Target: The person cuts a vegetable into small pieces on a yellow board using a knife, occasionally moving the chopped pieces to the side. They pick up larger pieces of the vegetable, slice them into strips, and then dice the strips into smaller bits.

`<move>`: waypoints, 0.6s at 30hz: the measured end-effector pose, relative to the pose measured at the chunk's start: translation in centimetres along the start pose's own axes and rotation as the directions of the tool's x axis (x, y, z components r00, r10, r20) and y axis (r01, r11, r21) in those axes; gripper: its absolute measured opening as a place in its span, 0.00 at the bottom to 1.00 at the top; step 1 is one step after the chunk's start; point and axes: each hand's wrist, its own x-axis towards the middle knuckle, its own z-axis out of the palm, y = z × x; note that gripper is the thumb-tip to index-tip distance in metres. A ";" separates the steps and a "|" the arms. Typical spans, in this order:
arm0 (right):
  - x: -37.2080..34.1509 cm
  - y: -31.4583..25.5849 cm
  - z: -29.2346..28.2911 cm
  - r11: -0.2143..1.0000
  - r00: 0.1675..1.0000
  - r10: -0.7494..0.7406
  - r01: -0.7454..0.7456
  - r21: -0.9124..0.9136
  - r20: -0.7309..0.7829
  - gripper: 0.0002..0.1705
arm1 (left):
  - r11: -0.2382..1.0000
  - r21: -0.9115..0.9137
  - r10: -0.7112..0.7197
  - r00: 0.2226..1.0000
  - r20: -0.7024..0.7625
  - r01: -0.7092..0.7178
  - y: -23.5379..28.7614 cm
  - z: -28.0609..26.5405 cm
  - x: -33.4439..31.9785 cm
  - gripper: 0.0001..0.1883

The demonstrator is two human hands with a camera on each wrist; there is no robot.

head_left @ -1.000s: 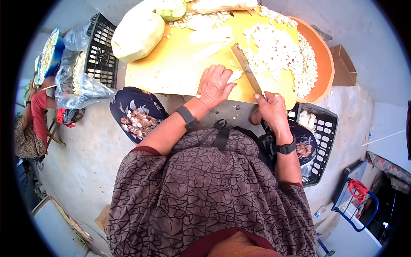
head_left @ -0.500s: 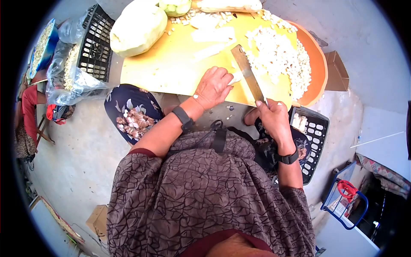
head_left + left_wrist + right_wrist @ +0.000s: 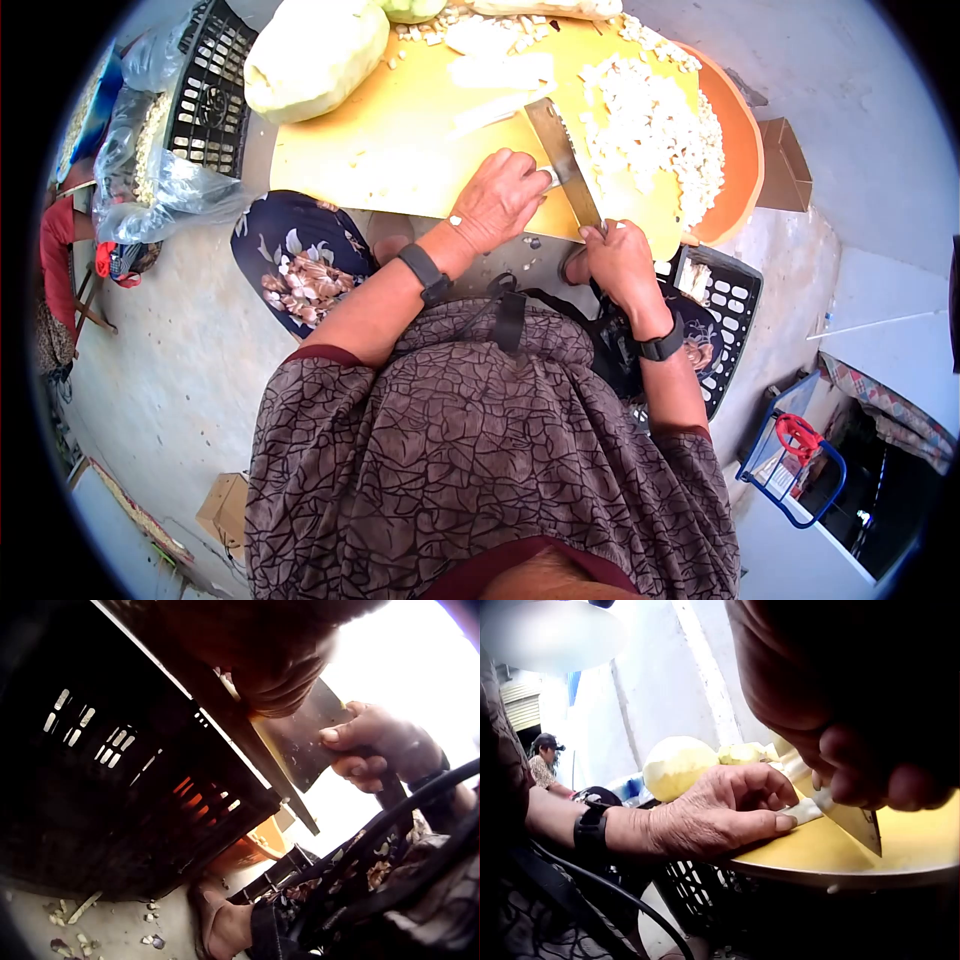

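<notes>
On the yellow board [image 3: 360, 160], my left hand [image 3: 497, 203] pinches a pale strip of peeled gourd [image 3: 806, 812] between thumb and curled fingers. My right hand [image 3: 622, 265] grips the handle of a broad-bladed knife [image 3: 562, 160]. Its blade stands at the end of the strip, right by the left fingertips. In the left wrist view, the right thumb and fingers wrap the handle. A small white bit sticks to the back of each hand. Beyond the blade lie loose pale strips [image 3: 500, 72], and to its right spreads a heap of diced white pieces [image 3: 650, 130].
A large peeled gourd [image 3: 315, 55] rests on the board's far left. An orange basin [image 3: 740, 190] with diced pieces sits under the right edge. Black crates [image 3: 205, 100] stand nearby, beside a clear plastic bag [image 3: 185, 190]. Another person [image 3: 546, 761] appears in the background.
The knife and right hand have shifted slightly left, bringing the blade nearer the left fingertips. Both hands keep their hold. The head view has shifted a little.
</notes>
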 end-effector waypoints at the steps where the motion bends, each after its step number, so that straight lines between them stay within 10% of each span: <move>1: 0.4 0.1 0.3 1.000 1.000 -0.003 0.004 0.010 -0.010 0.17 | 1.000 0.002 -0.001 1.000 0.001 0.001 -0.1 0.0 0.0 0.14; 10: 0.4 -0.1 0.1 0.954 0.986 0.159 -0.143 0.265 -0.040 0.17 | 0.999 -0.030 0.016 0.999 0.044 -0.014 -0.1 -1.5 -0.6 0.16; 18: -2.0 -1.2 -1.6 0.996 0.998 0.038 -0.041 0.073 0.049 0.17 | 0.998 -0.047 0.049 0.999 0.016 -0.048 -0.8 -0.8 -0.8 0.13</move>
